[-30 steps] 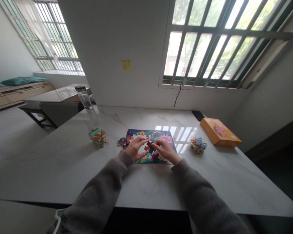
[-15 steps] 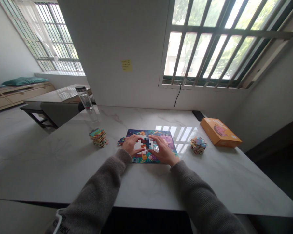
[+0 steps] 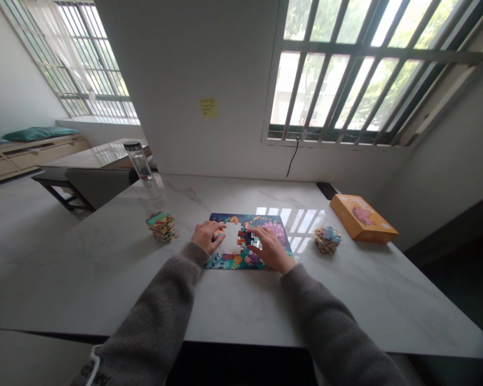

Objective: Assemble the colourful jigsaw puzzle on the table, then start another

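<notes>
Here, two stacks (image 3: 161,227) flank two hands (image 3: 272,250), one puzzle (image 3: 232,236).

Your single view looks from your head, forward and down over your forearms, with the marble table (image 3: 233,305) at arm's reach.

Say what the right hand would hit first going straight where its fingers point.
Probably the left hand, across the white gap in the jigsaw puzzle. If the right hand is low, puzzle pieces by its fingertips come first; height is unclear.
</notes>
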`<state>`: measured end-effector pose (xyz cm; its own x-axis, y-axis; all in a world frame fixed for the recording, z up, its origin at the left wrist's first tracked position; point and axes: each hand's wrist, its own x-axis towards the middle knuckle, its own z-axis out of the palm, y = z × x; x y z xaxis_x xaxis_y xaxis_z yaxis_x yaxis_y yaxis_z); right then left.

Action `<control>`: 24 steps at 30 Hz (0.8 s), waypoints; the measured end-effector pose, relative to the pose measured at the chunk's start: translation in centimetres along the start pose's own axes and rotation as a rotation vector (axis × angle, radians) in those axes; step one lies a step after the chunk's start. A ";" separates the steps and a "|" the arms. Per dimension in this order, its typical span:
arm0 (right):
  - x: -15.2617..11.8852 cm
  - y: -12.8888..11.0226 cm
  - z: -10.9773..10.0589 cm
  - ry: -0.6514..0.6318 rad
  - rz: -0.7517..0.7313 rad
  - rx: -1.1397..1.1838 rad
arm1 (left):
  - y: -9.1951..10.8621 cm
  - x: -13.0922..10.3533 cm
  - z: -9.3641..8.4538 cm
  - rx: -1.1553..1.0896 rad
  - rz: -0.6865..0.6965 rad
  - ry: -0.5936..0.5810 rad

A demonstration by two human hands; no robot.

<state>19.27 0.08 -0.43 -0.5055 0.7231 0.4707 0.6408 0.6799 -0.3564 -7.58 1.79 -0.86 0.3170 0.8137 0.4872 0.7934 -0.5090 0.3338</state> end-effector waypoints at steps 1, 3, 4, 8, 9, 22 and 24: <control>0.0 0.0 0.0 0.008 0.001 0.000 | 0.0 0.0 0.1 -0.011 0.017 -0.004; -0.1 0.0 0.1 0.024 0.002 0.001 | 0.2 0.0 0.6 -0.041 0.069 -0.020; -0.1 -0.1 0.1 0.031 0.001 0.003 | 0.4 0.0 0.8 -0.053 0.096 -0.031; 0.0 -0.6 0.1 0.065 -0.034 0.024 | 1.2 0.1 1.5 -0.054 0.140 -0.064; 0.1 -0.7 0.1 0.075 -0.047 0.032 | 1.3 0.1 1.5 -0.050 0.141 -0.071; 0.1 -0.9 0.3 0.077 -0.064 0.058 | 1.3 0.0 1.6 -0.131 0.130 -0.105; 0.1 -0.9 0.3 0.064 -0.070 0.056 | 1.2 0.1 1.6 -0.112 0.135 -0.128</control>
<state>18.49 -0.42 -0.30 -0.5084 0.6660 0.5459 0.5711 0.7353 -0.3651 -5.78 1.69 -1.72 0.4855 0.7613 0.4297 0.6787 -0.6381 0.3637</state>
